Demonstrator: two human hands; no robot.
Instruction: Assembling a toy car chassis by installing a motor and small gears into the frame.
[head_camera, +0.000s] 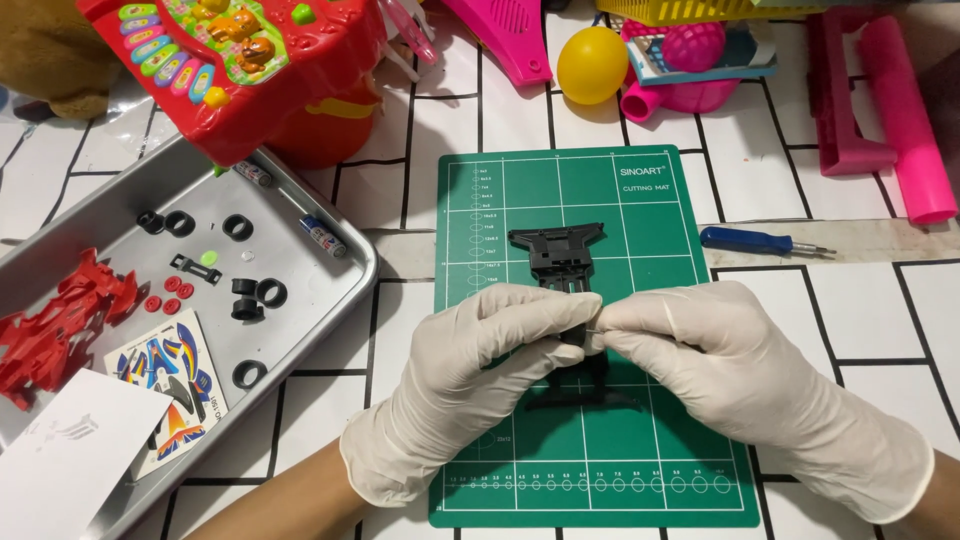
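Both gloved hands, L (470, 375) & R (720, 370), pinch one small black part (577, 336) over the green mat (650, 200). Chassis (557, 250) at 12. Tray (330, 300) at 9: 5 black tyres, sticker sheet (170, 385).

Colourful sticker sheet (170, 385) lies in metal tray (330, 300).

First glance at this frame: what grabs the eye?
Two white-gloved hands meet mid-frame over a green cutting mat: the left hand and right hand pinch a small black part between them, above a black chassis. At left, a metal tray holds black tyres and a red car body.
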